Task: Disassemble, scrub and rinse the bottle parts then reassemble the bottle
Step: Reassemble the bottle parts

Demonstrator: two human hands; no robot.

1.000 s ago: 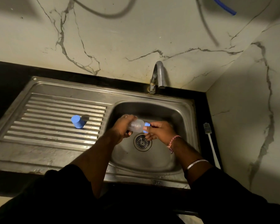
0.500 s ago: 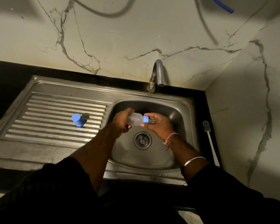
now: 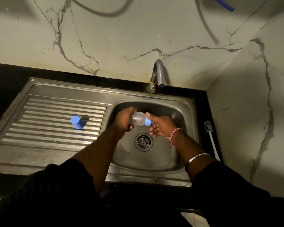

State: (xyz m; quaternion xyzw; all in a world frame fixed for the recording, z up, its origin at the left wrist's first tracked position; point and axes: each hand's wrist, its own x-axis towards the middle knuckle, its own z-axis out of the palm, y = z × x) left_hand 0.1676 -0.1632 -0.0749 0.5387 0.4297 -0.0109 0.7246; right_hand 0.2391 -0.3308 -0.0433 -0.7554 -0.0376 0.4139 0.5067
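**Bottle held sideways over the sink basin**

The small clear plastic bottle [image 3: 138, 118] lies on its side above the stainless steel sink [image 3: 184, 105], over the round drain [image 3: 144, 142]. The left hand [image 3: 125, 120] wraps its curled fingers round the bottle's base. The right hand [image 3: 161, 126] pinches the blue collar [image 3: 148, 121] at the neck, thumb on top. A blue cylindrical cap [image 3: 77, 122] stands on the ribbed drainboard [image 3: 39, 128], well apart. A white long-handled brush [image 3: 211, 138] lies on the black surface [image 3: 202, 99] beside the sink, below the curved metal tap [image 3: 157, 74].
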